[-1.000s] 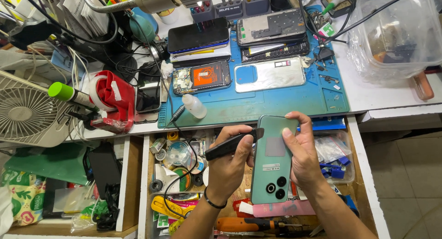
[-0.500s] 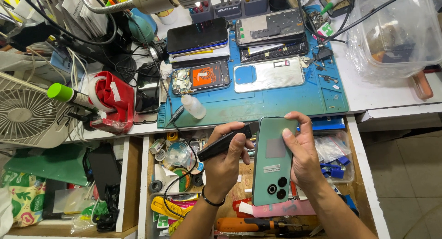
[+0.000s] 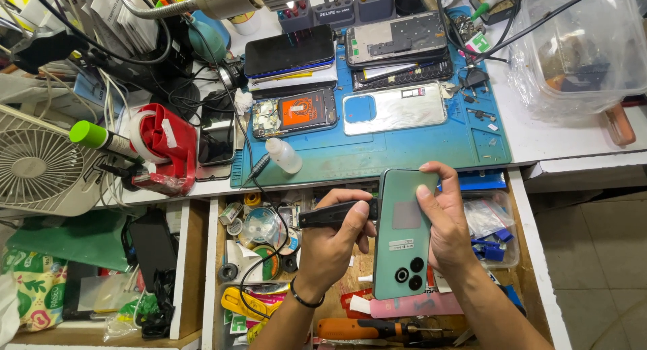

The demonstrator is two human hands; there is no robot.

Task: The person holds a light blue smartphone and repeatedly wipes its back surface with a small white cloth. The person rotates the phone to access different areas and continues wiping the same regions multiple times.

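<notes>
The white surface (image 3: 579,144) carries a blue repair mat (image 3: 404,151) at twelve o'clock from the hands, its rubbery face strewn with opened phones, a silver back cover (image 3: 394,112) and a small clear squeeze bottle (image 3: 283,155). Below it, an open wooden drawer (image 3: 210,269) holds tape rolls and loose tools. Over that drawer the right hand (image 3: 448,228) is closed round a green smartphone (image 3: 403,235), back up, smooth and matte, its long axis running from six to twelve o'clock with the camera cluster at six. The left hand (image 3: 330,245) lies at nine o'clock of the phone, gripping a slim black tool (image 3: 333,214) whose length points toward three o'clock, its tip at the phone's left edge.
</notes>
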